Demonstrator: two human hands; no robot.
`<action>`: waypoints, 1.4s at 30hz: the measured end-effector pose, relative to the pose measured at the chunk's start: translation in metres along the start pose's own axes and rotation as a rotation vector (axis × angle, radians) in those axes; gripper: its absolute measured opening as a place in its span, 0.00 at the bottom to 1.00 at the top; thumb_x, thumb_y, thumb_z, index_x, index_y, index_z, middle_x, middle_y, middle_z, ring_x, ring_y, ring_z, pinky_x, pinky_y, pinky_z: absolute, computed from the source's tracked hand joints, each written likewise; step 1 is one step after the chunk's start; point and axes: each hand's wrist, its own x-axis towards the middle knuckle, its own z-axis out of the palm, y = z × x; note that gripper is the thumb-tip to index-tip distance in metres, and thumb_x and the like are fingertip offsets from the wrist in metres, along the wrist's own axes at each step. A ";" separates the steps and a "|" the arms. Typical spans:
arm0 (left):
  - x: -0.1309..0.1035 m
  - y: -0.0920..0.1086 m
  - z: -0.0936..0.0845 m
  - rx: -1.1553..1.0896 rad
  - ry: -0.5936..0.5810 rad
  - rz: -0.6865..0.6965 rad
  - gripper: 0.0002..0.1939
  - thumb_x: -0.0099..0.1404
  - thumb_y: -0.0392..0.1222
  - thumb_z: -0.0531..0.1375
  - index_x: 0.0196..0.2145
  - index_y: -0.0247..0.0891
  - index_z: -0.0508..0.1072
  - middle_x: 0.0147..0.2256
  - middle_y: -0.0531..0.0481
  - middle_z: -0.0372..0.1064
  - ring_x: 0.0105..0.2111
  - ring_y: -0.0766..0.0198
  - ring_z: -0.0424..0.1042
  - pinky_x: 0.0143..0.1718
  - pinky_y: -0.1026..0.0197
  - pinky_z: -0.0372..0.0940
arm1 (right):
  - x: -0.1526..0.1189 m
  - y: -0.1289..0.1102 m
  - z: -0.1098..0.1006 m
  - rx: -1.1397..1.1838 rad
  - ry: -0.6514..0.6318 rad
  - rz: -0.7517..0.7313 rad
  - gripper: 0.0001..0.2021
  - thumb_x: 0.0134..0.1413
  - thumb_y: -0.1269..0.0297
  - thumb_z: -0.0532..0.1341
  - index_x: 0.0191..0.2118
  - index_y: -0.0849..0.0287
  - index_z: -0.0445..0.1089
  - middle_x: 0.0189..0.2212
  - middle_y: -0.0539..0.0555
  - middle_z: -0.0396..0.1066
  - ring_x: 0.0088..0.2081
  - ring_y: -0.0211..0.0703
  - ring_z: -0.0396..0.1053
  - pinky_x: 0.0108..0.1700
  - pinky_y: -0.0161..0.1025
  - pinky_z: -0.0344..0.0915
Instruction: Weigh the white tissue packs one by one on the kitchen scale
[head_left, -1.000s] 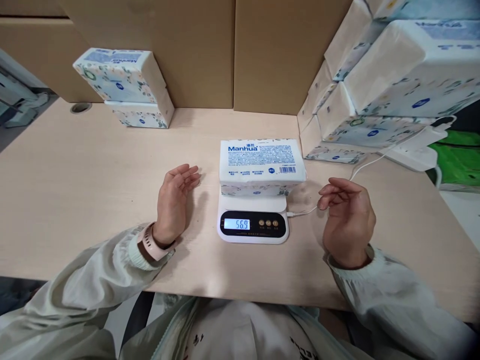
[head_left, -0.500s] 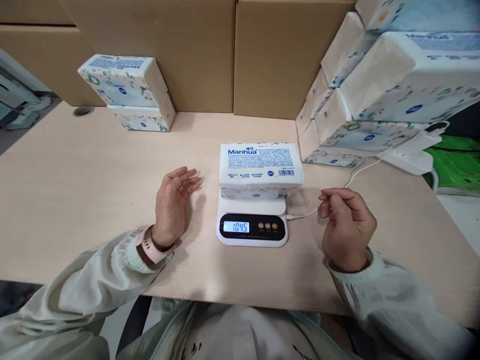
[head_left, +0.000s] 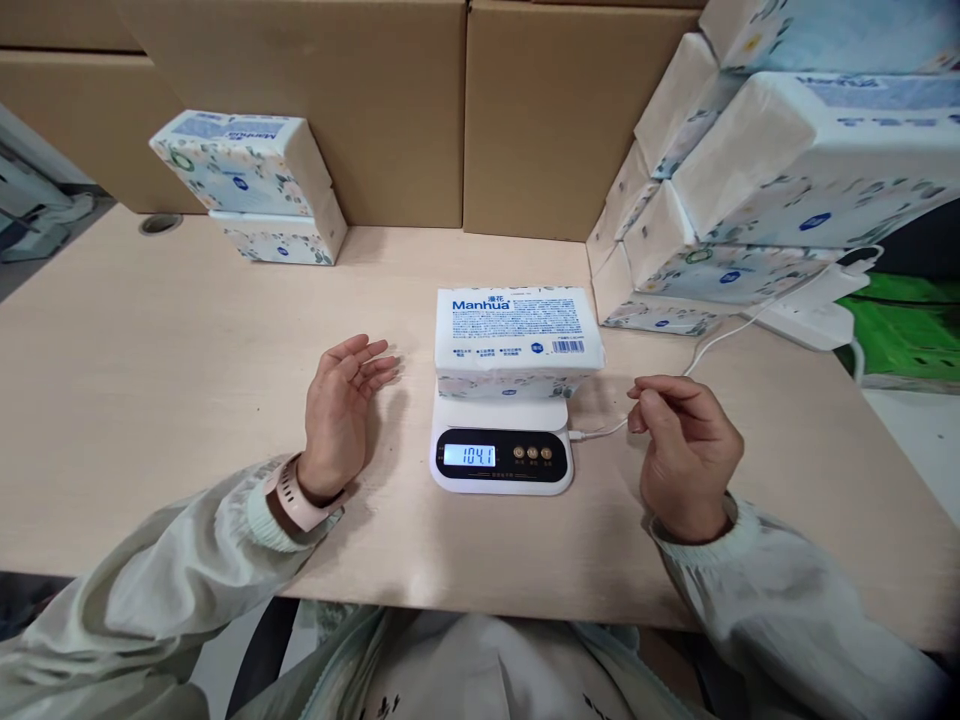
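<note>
A Manhua tissue pack (head_left: pixel 517 335) lies with its printed side up on a white digital kitchen scale (head_left: pixel 501 485), whose lit display (head_left: pixel 469 456) reads about 104.1. To the left of the scale, my left hand (head_left: pixel 341 415) rests with its palm turned inward, fingers loosely stretched, touching neither pack nor scale. My right hand (head_left: pixel 686 450) is on the other side, its fingers curled and the thumb against them, and I see nothing held. A white cable (head_left: pixel 600 433) runs from the scale and passes behind the right fingers.
Two stacked tissue packs (head_left: pixel 247 185) stand at the back left, near a round desk hole (head_left: pixel 160 225). A taller pile of tissue packs (head_left: pixel 750 180) rises at the right, beside a white power strip (head_left: pixel 806 315) and a green item (head_left: pixel 900 330). Cardboard boxes (head_left: pixel 315 110) line the back.
The scale's reading has gone from about 104.5 to 104.1. The whole view has shifted slightly; both hands and the tissue pack hold the same places.
</note>
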 end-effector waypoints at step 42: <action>0.002 -0.007 -0.005 0.029 -0.014 0.046 0.16 0.65 0.46 0.66 0.48 0.38 0.75 0.49 0.43 0.79 0.42 0.59 0.81 0.48 0.55 0.75 | 0.003 0.001 -0.001 -0.063 -0.013 -0.032 0.07 0.66 0.58 0.70 0.40 0.55 0.82 0.35 0.51 0.79 0.32 0.38 0.74 0.37 0.39 0.70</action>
